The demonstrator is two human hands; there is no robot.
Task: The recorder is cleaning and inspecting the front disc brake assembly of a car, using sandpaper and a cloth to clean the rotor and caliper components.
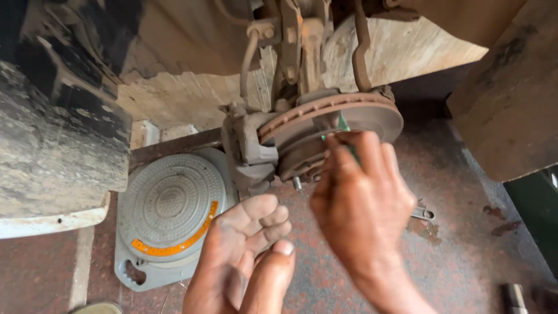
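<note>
A rusty brake disc (372,113) with its grey caliper (250,148) hangs on the wheel hub under the car body. My right hand (363,203) is raised to the disc's lower edge, fingers pinched on a small green piece (343,125) held against the disc. My left hand (241,250) hangs lower and to the left, dirty, fingers loosely curled with nothing in them, just below the caliper. Wheel studs (297,183) poke out beneath the hub.
A round grey turntable plate (168,215) with an orange scale lies on the reddish floor at left. A muddy bumper (58,134) fills the left side. A spanner (423,214) lies behind my right hand, and a metal socket (512,296) sits at the bottom right.
</note>
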